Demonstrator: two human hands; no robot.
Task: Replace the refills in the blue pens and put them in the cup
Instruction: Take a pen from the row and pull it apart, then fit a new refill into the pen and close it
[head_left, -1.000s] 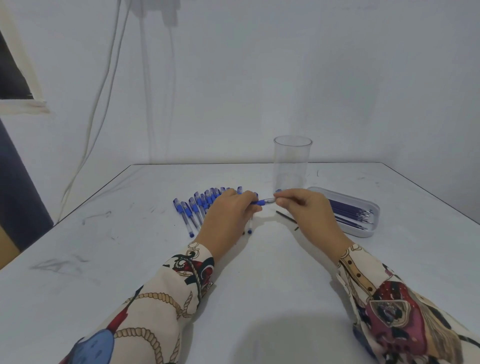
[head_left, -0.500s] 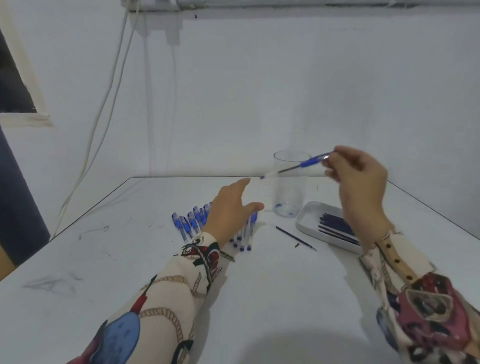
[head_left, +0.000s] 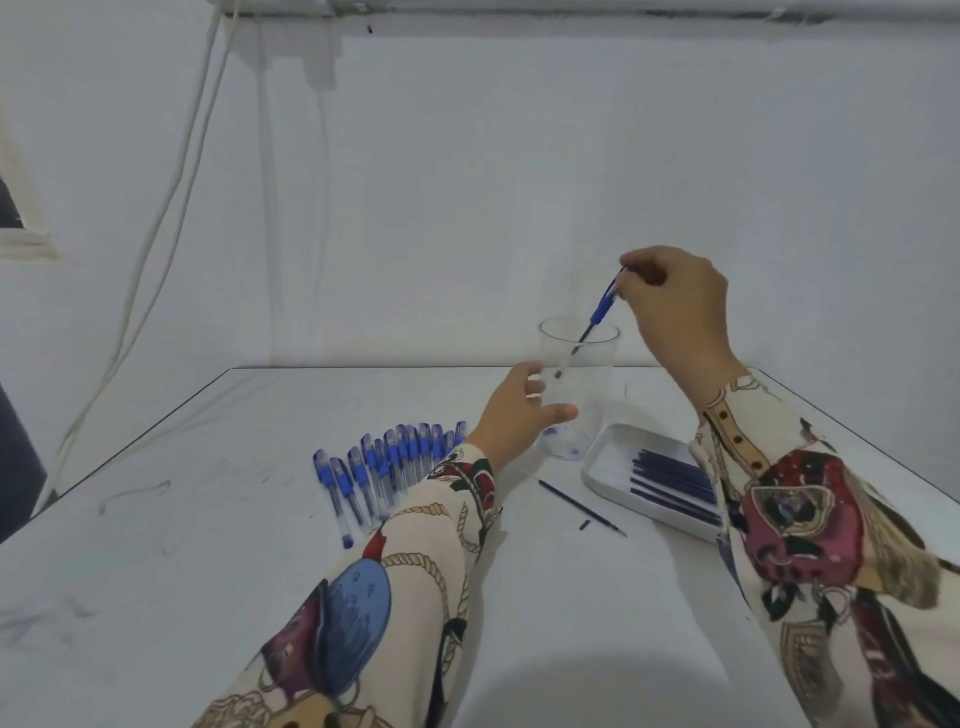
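The right hand (head_left: 675, 306) pinches a blue pen (head_left: 597, 317) tilted into the clear cup (head_left: 597, 395); the left hand (head_left: 514, 415) grips the cup's side.

Cream sleeves (head_left: 431, 545), rope-and-chain print, maroon and blue patches.

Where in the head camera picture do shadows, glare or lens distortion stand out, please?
Head view: soft even light; a broad dim shadow on the white table near the bottom edge; no strong glare on the clear plastic cup; wide-angle bending curves the table's edges and the wall's top.
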